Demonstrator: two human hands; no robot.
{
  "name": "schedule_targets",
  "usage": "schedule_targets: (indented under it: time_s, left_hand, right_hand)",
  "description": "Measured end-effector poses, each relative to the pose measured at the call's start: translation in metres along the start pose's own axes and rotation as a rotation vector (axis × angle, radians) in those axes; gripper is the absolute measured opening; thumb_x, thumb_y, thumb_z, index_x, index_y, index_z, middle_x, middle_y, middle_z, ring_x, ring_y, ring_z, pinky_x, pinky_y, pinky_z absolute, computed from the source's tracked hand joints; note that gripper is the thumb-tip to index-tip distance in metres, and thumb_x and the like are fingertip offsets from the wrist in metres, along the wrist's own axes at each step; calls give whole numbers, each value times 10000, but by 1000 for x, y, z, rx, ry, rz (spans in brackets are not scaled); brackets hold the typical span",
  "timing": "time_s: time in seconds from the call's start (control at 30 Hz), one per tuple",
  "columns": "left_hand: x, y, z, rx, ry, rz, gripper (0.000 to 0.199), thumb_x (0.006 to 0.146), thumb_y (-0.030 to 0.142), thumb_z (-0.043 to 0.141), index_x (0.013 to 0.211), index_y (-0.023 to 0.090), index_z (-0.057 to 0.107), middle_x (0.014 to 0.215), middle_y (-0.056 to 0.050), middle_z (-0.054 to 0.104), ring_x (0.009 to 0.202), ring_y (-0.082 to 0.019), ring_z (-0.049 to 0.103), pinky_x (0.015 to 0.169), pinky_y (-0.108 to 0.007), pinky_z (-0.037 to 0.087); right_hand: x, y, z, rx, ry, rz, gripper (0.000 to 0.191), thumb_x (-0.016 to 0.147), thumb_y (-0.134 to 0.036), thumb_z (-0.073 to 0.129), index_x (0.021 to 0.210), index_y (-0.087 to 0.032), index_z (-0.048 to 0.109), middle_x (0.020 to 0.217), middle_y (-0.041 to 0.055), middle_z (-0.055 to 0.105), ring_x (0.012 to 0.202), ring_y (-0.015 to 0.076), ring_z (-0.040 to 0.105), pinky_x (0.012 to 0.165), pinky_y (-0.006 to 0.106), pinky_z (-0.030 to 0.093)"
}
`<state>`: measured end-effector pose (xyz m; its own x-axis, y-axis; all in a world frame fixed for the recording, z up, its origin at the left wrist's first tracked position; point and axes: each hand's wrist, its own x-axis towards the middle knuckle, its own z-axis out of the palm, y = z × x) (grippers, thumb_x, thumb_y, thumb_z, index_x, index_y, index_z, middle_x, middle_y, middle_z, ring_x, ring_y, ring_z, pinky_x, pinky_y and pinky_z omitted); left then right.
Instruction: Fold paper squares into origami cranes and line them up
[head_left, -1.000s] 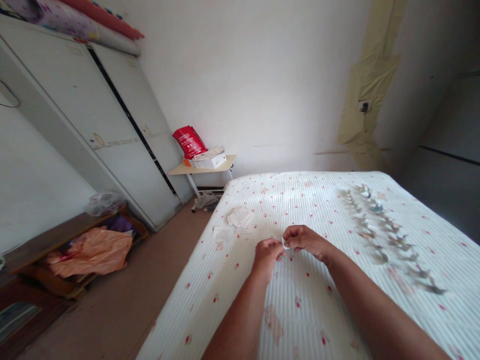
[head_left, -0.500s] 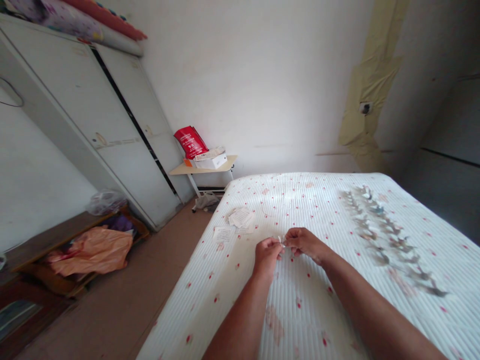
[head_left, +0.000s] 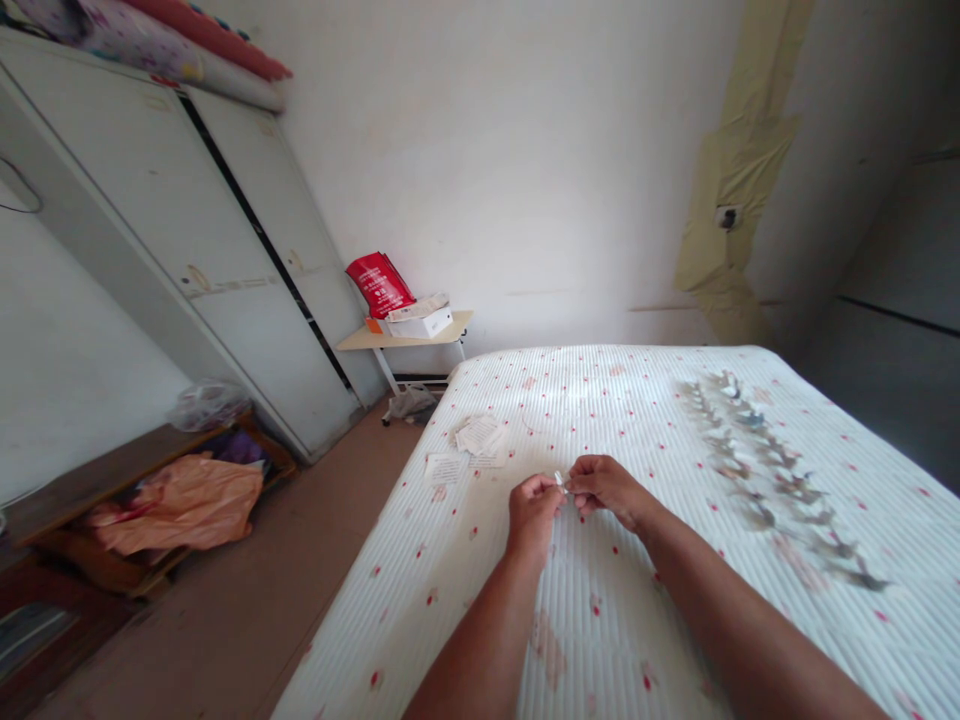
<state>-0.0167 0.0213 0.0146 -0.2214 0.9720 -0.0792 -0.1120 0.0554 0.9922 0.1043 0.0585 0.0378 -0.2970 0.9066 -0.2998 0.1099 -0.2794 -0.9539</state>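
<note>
Between my two hands, above the middle of the bed, is a small folded piece of white paper [head_left: 559,481]. My left hand [head_left: 534,505] pinches it from the left. From the right, the fingertips of my right hand [head_left: 600,485] close on its other side. The fingers cover most of the paper, so its exact shape is hard to tell. Beyond my left hand, loose printed paper sheets [head_left: 480,437] lie in an overlapping pile. To the right, several small folded paper figures [head_left: 787,470] stand in rows, blurred at this distance.
A quilted white bedspread [head_left: 600,600] with red dots covers the bed. Past its far left corner, a small table [head_left: 364,340] carries a red bag [head_left: 380,284] and a white box [head_left: 427,322]. A wardrobe [head_left: 225,250] and a low wooden cabinet [head_left: 45,520] stand left.
Both hands stay in nearly the same place, still pinching the paper. The paper between the fingertips has shifted slightly and shows a different outline. The view has moved very slightly.
</note>
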Motion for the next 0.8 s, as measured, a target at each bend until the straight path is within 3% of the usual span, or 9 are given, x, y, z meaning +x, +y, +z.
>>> schedule_targets:
  time_s: [0.2, 0.37, 0.6, 0.8]
  left_hand:
    - [-1, 3, 0, -13, 4, -3, 93, 566, 233, 552, 573, 140, 559, 530, 11, 554, 519, -91, 470, 519, -207, 357]
    - [0, 3, -4, -32, -76, 14, 124, 571, 246, 593, 624, 135, 572, 544, 16, 546, 531, -93, 466, 532, -208, 357]
    - [1, 2, -10, 79, -50, 206, 105, 622, 250, 595, 664, 155, 579, 560, 30, 527, 549, -96, 457, 563, -202, 348]
    - [-6, 14, -14, 252, -3, 455, 68, 680, 209, 553, 686, 192, 618, 771, -40, 601, 800, -171, 535, 745, -250, 407]
  right_hand:
    - [-1, 1, 1, 33, 10, -20, 146, 559, -216, 619, 580, -173, 481, 442, -46, 529, 387, 75, 473, 423, 219, 427]
    - [0, 4, 0, 30, 11, -150, 177, 558, -275, 643, 585, -170, 503, 453, -49, 519, 416, 83, 470, 438, 222, 401]
    - [-4, 4, 1, 29, -20, -381, 231, 622, -361, 658, 649, -175, 524, 520, -36, 539, 496, 92, 482, 523, 235, 388]
    - [-11, 1, 3, 38, -2, -491, 266, 606, -382, 676, 758, -194, 566, 619, -34, 514, 561, 101, 461, 552, 246, 386]
